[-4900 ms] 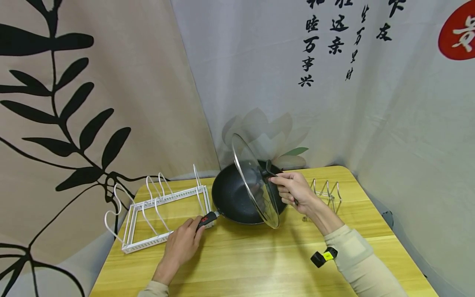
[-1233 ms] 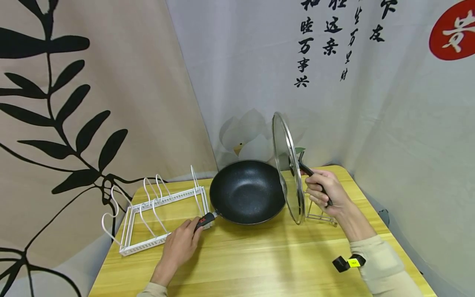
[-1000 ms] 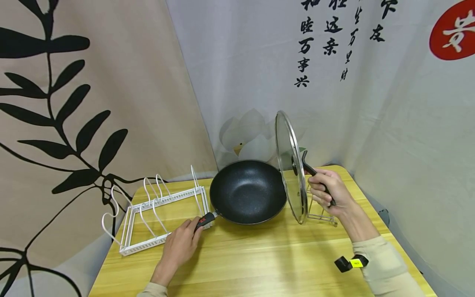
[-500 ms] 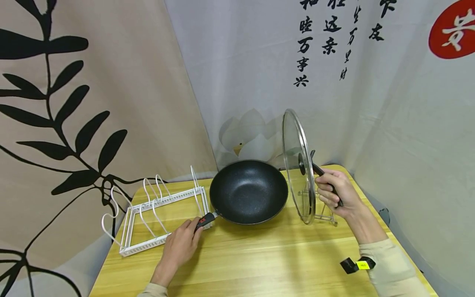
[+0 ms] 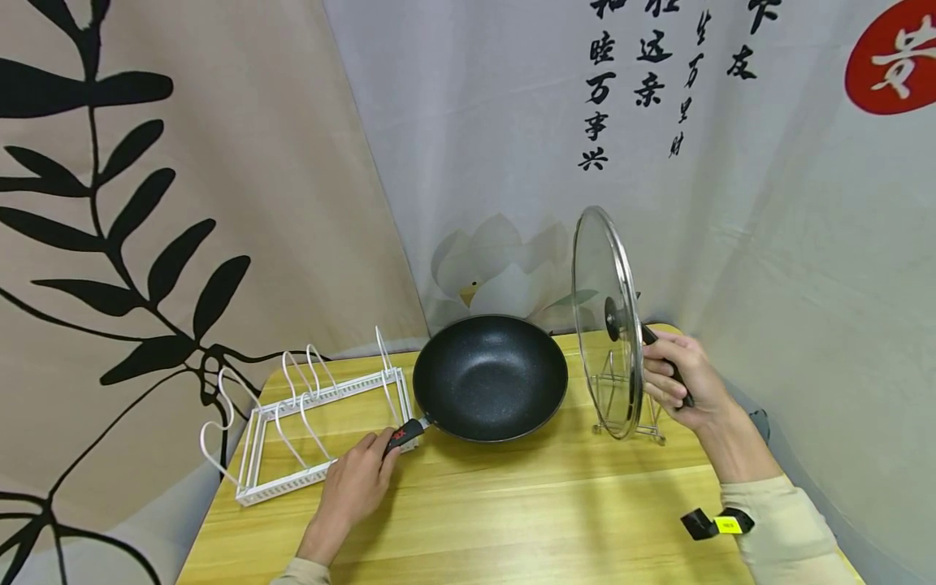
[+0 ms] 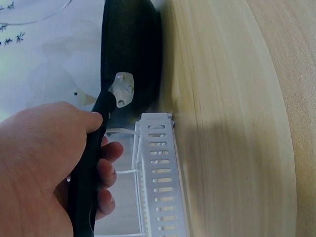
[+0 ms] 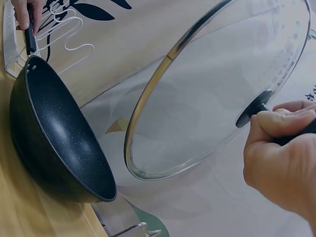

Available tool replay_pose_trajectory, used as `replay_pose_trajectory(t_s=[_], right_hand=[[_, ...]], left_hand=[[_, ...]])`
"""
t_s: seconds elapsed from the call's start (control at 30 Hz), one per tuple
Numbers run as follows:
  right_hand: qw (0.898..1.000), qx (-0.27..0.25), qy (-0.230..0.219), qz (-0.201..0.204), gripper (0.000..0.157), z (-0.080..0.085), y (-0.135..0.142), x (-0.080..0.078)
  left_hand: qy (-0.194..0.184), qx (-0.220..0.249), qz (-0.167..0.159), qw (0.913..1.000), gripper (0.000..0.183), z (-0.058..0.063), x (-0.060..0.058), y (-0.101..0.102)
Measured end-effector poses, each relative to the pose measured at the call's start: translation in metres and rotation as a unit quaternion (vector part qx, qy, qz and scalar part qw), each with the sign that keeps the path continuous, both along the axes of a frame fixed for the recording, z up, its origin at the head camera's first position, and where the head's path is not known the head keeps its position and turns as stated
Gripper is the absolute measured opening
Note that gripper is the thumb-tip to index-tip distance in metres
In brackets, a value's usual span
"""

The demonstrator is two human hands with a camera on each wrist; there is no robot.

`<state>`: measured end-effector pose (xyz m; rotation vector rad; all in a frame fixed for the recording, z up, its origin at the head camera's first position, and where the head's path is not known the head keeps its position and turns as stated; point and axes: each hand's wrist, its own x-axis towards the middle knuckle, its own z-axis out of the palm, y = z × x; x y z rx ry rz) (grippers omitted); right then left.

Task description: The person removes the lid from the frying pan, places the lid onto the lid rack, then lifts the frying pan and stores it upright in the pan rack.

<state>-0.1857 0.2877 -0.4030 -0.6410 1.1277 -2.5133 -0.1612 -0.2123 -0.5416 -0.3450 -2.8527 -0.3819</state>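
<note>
A black wok sits on the table, its inside bare. My left hand grips the wok's black handle, fingers curled round it in the left wrist view. To the right, my right hand holds a glass lid by its black handle, tilting the lid almost upright on edge. The lid's metal rim is apart from the wok in the right wrist view. Behind the lid, partly seen through the glass, stands a small wire rack. Whether lid and rack touch, I cannot tell.
A white rack with upright wire loops lies left of the wok, close beside its handle. The wooden table ends at a printed curtain behind. A black strap with a yellow label is at my right sleeve.
My right hand has carried the lid rightward from over the wok to the small wire rack, turning it more upright. My left hand stays on the wok handle; the wok has not visibly moved.
</note>
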Motion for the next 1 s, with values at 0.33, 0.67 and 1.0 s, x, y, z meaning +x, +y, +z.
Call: replay_pose_trajectory(t_s=[0.33,0.67,1.0], right_hand=[[1.000,-0.006,0.014,-0.020,0.045,0.005,0.012,0.004],[0.999,-0.015,0.017,-0.026,0.053,0.008,0.026,0.009],[0.998,-0.051,0.024,-0.017,0.054,0.011,0.038,0.013]], left_hand=[[-0.014,0.007,0.004,0.9999,0.038,0.000,0.000,0.000],[-0.015,0.008,0.005,0.9998,0.038,0.001,0.001,0.000],[-0.007,0.008,0.000,0.9999,0.037,0.001,0.000,-0.001]])
